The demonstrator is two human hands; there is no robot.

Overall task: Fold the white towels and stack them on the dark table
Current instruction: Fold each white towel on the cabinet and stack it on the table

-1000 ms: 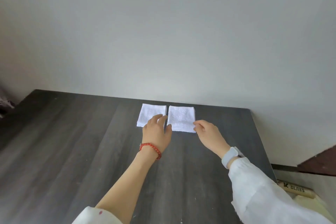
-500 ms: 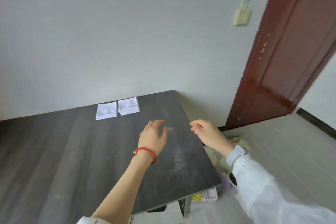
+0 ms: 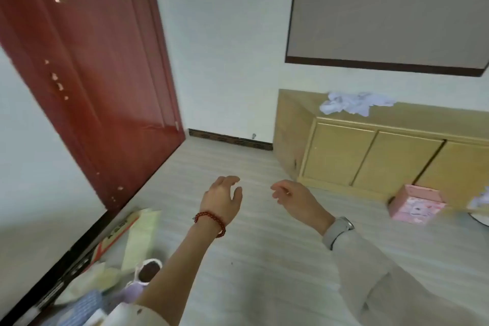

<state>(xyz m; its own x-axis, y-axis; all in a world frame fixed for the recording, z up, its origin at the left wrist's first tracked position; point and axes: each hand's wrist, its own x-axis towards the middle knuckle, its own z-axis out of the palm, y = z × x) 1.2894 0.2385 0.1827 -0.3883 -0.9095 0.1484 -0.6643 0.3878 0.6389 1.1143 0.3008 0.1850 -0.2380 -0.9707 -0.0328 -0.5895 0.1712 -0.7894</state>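
White crumpled towels lie in a heap on top of a yellow wooden cabinet against the far wall. Left hand and right hand hang over pale floor, fingers loosely curled and apart, holding nothing. Red door at left; pink box on floor near cabinet; clutter at lower left.

1. The door looks like red-brown wood with a slight gloss.
2. The cabinet is pale wood, smooth and matt.
3. The towels on it are white crumpled cloth.
4. The floor is pale and matt with a faint grain.
5. The bracelet has glossy red beads.
6. The box looks like pink card.
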